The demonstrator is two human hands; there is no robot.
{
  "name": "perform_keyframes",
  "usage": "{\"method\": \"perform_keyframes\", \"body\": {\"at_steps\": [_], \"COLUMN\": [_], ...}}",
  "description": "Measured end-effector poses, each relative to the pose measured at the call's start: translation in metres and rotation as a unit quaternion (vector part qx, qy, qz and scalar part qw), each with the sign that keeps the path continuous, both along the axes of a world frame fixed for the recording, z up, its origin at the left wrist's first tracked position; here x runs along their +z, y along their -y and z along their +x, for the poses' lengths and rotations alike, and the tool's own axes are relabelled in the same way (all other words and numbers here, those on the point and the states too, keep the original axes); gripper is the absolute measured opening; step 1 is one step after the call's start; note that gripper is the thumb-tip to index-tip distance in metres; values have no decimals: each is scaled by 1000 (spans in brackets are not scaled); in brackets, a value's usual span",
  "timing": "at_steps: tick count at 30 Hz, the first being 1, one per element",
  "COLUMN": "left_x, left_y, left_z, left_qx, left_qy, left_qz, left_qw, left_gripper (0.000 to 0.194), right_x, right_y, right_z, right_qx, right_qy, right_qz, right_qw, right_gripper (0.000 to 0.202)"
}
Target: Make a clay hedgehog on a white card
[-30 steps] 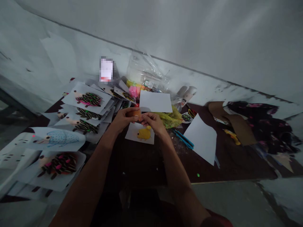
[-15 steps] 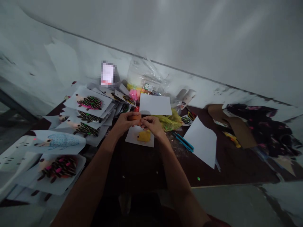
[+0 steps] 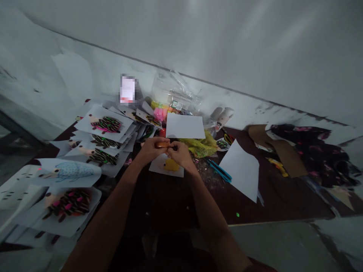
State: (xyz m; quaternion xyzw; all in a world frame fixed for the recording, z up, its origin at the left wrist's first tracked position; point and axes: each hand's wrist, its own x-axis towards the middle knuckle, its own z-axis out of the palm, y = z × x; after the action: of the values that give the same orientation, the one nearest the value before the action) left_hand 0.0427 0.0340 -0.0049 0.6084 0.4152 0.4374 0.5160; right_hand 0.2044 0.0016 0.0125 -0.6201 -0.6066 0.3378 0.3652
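My left hand [image 3: 151, 150] is closed on a small orange piece [image 3: 162, 144]. Right beside it, my right hand [image 3: 180, 153] has its fingers pinched together at the orange piece's right end; anything between those fingertips is too small to make out. Both hands are held above a white card [image 3: 155, 166] on the dark table, which bears a yellow shape [image 3: 171, 164] with a small dark dot. My right hand partly covers the yellow shape. Just behind the hands lies a blank white sheet [image 3: 185, 126].
Cards with hedgehog pictures [image 3: 104, 124] are piled at left. A yellow-green bag [image 3: 202, 147], blue scissors [image 3: 219, 170] and white paper [image 3: 241, 170] lie right of the hands. Clear plastic bags [image 3: 174, 88] stand behind; dark patterned cloth [image 3: 306, 151] is far right.
The orange piece shows more fully between my hands. My right hand has turned slightly and come lower over the yellow shape. The view has shifted a little.
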Motion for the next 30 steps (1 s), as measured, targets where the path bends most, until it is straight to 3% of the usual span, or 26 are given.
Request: {"method": "perform_keyframes", "body": {"at_steps": [6, 9, 12, 16, 18, 24, 30], "left_x": [6, 6, 6, 8, 9, 8, 10], "left_y": [6, 4, 2, 0, 2, 8, 14], "left_z": [-2, -5, -7, -4, -2, 3, 7], "left_qx": [-9, -21, 7, 108, 127, 61, 65], "left_qy": [62, 92, 98, 21, -27, -115, -265], "left_qz": [-46, -56, -27, 81, 137, 143, 271], "left_qw": [997, 994, 995, 991, 982, 981, 923], "left_gripper": [50, 59, 62, 36, 23, 26, 21], "right_x": [10, 14, 14, 12, 10, 6, 2], "right_y": [0, 0, 0, -1, -2, -2, -1], "right_z": [5, 8, 11, 9, 7, 3, -3], "right_qx": [27, 36, 48, 33, 27, 27, 11], "right_qy": [-156, -210, -253, -257, -249, -211, -120], "right_qz": [-103, -116, -113, -92, -74, -38, 18], "right_qw": [982, 970, 960, 961, 965, 976, 993], "right_gripper": [8, 3, 11, 22, 23, 20, 14]}}
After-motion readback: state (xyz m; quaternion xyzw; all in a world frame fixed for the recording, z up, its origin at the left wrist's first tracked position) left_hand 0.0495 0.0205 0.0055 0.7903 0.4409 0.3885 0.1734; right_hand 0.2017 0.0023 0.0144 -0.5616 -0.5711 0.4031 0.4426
